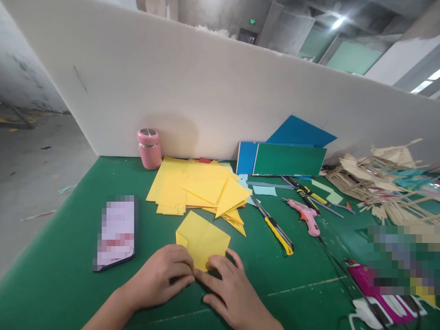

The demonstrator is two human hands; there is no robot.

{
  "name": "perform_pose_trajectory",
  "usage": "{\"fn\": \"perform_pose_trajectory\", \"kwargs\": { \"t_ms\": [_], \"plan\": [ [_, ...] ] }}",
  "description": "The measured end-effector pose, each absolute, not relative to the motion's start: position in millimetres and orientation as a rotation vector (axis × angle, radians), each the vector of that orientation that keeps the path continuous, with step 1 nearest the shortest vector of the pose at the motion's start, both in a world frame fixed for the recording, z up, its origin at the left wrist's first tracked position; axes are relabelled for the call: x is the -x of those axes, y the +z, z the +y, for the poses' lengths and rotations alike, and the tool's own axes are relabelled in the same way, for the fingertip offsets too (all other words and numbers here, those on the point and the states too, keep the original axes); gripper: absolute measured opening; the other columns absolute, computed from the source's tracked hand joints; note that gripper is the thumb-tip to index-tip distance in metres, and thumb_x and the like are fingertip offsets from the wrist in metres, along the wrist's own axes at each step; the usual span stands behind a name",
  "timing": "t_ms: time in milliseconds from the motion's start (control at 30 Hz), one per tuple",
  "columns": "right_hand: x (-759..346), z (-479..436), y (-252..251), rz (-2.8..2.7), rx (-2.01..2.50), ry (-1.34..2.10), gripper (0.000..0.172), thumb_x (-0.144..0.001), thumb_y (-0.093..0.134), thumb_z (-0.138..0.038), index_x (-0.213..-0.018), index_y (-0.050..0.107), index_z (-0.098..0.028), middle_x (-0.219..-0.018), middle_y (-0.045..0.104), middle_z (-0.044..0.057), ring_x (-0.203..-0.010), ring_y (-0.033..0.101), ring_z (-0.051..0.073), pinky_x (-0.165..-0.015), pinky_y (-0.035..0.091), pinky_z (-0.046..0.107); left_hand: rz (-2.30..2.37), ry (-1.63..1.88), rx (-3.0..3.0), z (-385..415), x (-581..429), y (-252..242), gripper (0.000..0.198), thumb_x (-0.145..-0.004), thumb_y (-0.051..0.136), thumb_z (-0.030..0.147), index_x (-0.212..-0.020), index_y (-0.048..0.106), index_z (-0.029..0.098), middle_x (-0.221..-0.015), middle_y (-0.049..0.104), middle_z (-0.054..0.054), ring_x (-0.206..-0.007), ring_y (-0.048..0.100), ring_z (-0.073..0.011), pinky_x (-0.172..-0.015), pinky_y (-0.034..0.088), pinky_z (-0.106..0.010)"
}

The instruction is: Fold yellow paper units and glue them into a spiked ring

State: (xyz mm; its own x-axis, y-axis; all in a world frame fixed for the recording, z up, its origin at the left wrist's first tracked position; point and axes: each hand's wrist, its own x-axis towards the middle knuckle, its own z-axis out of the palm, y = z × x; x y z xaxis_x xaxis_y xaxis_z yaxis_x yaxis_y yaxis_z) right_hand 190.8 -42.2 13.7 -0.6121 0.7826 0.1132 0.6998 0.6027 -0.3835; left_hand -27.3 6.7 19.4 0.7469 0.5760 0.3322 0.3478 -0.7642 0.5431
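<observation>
Folded yellow sheet [202, 238] lies flat on green table [68, 256], near front edge, set as a diamond: one corner points away toward the yellow paper stack [199, 188]; long axis unclear. Left hand [165, 275] and right hand [230, 288] pinch its near corner, fingers curled.

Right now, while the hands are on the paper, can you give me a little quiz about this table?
1. Pick one: the left hand and the right hand both touch A) a folded yellow sheet, B) a red ball, C) a spoon.
2. True or false: the pink flask stands on top of the yellow paper pile.
3. Name it: which yellow-and-black tool lies between that pile and the pink glue gun?
Key: 1 A. 2 False: it stands on the green table, left of the pile. 3 The utility knife.
</observation>
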Motion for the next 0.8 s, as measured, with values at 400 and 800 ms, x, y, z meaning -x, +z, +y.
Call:
{"fn": "perform_pose_trajectory", "kwargs": {
  "t_ms": [400,800],
  "plan": [
    [-168.2,-49.8,-7.3,-2.434,1.307,0.253,0.051,-0.085,0.041,-0.068,-0.132,0.043,-0.049,-0.099,0.060,0.005,-0.099,0.054,0.030,-0.090,0.036,0.064,0.986,0.557,-2.364,5.4,29.6,17.4,0.022,-0.076,0.044,0.005,-0.088,0.052,0.022,-0.102,0.053,-0.004,-0.096,0.055,-0.0184,-0.083,0.048,-0.030],
    [-187.1,-41.3,2.2,-2.321,1.667,0.254,0.034,-0.095,0.046,-0.038,-0.127,0.051,-0.045,-0.103,0.061,0.004,-0.105,0.053,0.026,-0.097,0.032,0.062,0.991,0.441,-2.400,4.1,22.8,20.5,0.013,-0.083,0.049,0.010,-0.085,0.055,0.022,-0.096,0.053,-0.002,-0.091,0.051,-0.0192,-0.080,0.045,-0.031]
  ]
}}
